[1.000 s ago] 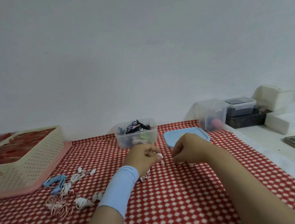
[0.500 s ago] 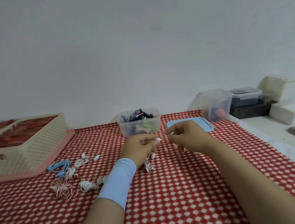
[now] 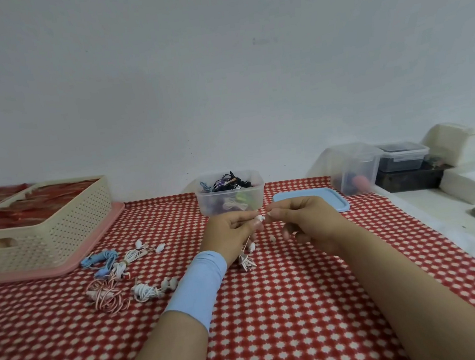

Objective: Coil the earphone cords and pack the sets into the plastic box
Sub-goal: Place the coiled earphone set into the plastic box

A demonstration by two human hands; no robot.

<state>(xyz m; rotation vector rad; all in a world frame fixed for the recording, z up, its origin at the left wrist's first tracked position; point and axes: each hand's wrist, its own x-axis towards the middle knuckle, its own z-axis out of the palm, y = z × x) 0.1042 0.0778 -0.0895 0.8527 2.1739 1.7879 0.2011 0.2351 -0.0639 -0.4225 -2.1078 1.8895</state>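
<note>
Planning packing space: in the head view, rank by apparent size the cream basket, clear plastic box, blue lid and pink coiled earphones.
1. cream basket
2. clear plastic box and blue lid, about alike
3. pink coiled earphones

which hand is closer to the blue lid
Right. The right hand sits just in front of the lid; the left hand is farther to its left. Both pinch the earphones.

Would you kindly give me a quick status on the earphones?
Left hand and right hand pinch white earphones. Plastic box open behind, lid beside. Nothing blocks it.
</note>
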